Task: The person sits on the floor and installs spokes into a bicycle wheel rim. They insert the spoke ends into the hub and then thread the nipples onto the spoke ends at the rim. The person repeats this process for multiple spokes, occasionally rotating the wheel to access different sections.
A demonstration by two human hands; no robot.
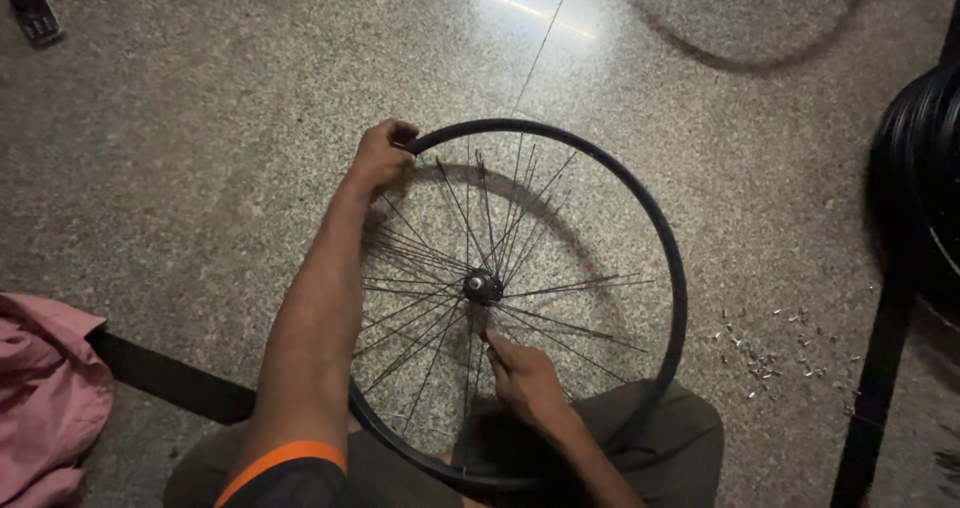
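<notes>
Left grip [381, 155] on black wheel rim [668, 238]

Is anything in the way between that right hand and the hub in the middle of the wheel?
Nothing visible blocks it. The right hand sits among the spokes just below the hub, with only thin spokes around its fingers. The left hand grips the rim.

Blk rim [668, 248], pink cloth [45, 398], grey speckled floor [200, 118].

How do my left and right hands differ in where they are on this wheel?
The left hand reaches out to the far side and curls over the black rim; the right hand sits close to the body, fingers among the spokes just below the hub. Left arm extended, right arm bent. Both are bare and touching the wheel.
</notes>
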